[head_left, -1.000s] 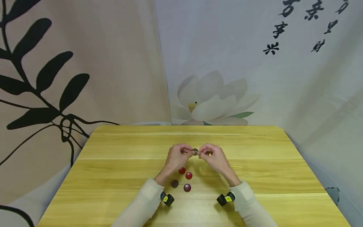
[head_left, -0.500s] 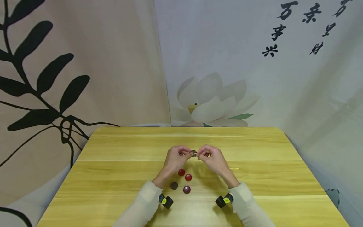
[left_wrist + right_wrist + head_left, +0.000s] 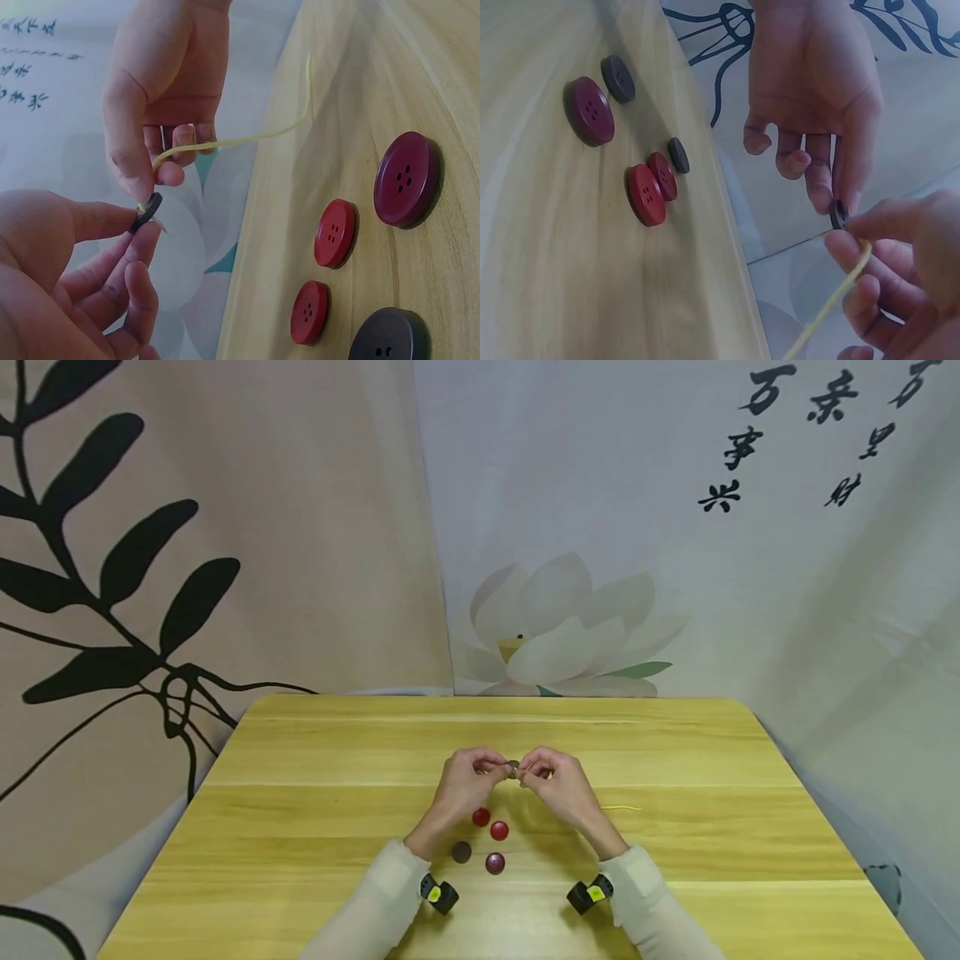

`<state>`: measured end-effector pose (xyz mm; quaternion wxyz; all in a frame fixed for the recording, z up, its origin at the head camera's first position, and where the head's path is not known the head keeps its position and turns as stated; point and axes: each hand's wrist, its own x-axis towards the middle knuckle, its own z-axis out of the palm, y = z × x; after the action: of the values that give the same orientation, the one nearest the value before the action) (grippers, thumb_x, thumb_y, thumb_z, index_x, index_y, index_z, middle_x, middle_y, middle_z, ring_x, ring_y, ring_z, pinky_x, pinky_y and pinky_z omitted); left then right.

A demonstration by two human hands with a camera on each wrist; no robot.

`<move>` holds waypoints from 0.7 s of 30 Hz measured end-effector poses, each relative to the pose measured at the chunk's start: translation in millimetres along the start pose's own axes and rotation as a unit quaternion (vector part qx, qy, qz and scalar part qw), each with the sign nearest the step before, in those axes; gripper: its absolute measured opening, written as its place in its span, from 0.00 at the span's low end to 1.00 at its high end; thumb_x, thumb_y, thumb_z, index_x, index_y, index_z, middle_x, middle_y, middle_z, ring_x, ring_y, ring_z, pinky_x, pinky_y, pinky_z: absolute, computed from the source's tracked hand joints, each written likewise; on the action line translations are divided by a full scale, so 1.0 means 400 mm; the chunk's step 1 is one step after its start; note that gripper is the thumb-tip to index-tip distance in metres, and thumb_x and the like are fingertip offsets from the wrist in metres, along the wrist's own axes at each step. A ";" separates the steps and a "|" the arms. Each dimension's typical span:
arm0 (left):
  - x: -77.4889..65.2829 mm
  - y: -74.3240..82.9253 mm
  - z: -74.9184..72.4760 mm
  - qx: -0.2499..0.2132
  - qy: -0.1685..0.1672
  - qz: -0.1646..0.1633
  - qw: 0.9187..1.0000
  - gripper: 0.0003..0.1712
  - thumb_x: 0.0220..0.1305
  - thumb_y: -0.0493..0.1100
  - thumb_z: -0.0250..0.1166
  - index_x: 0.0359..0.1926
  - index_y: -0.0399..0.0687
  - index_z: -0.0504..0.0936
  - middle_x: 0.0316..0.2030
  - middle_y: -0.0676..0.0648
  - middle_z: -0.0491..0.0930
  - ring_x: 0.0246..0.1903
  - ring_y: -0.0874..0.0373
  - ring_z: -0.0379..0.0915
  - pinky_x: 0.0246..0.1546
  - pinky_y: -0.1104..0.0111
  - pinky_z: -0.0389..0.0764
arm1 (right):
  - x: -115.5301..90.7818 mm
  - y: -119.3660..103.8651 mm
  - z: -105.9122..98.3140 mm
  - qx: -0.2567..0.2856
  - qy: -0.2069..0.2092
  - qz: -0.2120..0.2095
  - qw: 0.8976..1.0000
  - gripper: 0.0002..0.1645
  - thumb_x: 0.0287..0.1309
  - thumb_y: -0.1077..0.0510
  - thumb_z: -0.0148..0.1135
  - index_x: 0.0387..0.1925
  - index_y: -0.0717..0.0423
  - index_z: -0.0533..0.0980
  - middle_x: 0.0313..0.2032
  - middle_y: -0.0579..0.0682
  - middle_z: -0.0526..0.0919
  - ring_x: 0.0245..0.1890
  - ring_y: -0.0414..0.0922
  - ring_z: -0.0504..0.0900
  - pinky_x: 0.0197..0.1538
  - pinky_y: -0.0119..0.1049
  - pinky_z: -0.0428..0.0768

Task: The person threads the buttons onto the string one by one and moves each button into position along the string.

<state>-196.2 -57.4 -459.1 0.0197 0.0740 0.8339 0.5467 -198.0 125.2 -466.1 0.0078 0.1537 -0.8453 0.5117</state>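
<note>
My left hand point(image 3: 467, 777) pinches a small dark button point(image 3: 147, 213) between thumb and fingertips, above the table. The right hand point(image 3: 557, 781) meets it from the other side. Its thumb and index finger pinch a yellow string point(image 3: 225, 142) right at the button. In the left wrist view a short pale string end shows at the button's far face. The rest of the string trails from the right hand; in the right wrist view it runs down to the lower edge. The fingertips partly cover the button's holes.
On the wooden table point(image 3: 337, 810) nearer the body lie two red buttons point(image 3: 499, 831), a maroon button point(image 3: 495, 862) and a dark brown button point(image 3: 461, 852). Another small dark button point(image 3: 679, 155) shows in the right wrist view. A curtain point(image 3: 337, 527) hangs behind the table.
The right fingertips have come slightly closer to the button in the left hand, and the button shows less between them. The buttons on the table stay where they were.
</note>
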 end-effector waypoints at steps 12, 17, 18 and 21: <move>0.004 -0.007 0.010 -0.002 0.000 -0.013 1.000 0.05 0.64 0.42 0.68 0.36 0.46 0.87 0.31 0.50 0.85 0.31 0.59 0.77 0.32 0.66 0.76 | -0.004 0.002 0.000 -0.006 -0.013 0.008 1.000 0.16 0.56 0.66 0.69 0.46 0.55 0.78 0.26 0.50 0.84 0.26 0.42 0.75 0.30 0.30 0.71; 0.005 -0.002 0.013 -0.005 -0.001 -0.022 1.000 0.05 0.64 0.42 0.68 0.36 0.45 0.87 0.31 0.50 0.84 0.30 0.58 0.75 0.30 0.66 0.76 | -0.002 0.006 0.002 -0.019 -0.018 -0.005 1.000 0.17 0.54 0.63 0.72 0.46 0.54 0.78 0.26 0.46 0.82 0.25 0.42 0.74 0.28 0.30 0.71; 0.005 -0.001 0.013 -0.005 -0.001 -0.023 1.000 0.05 0.64 0.42 0.68 0.36 0.45 0.87 0.31 0.50 0.84 0.30 0.58 0.75 0.30 0.67 0.76 | -0.003 0.005 0.002 -0.022 -0.017 -0.006 1.000 0.17 0.54 0.62 0.73 0.46 0.54 0.78 0.26 0.46 0.82 0.25 0.42 0.74 0.27 0.30 0.71; 0.004 0.003 0.013 -0.007 -0.003 -0.025 1.000 0.05 0.64 0.42 0.68 0.36 0.45 0.87 0.31 0.50 0.84 0.30 0.58 0.75 0.30 0.67 0.75 | -0.004 0.003 0.004 -0.035 -0.010 -0.008 0.999 0.18 0.53 0.62 0.74 0.45 0.53 0.78 0.26 0.45 0.81 0.24 0.41 0.74 0.27 0.30 0.70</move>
<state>-197.2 -51.7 -460.0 0.0365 0.0547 0.8314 0.5518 -196.7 124.7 -468.3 0.0085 0.1649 -0.8613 0.4804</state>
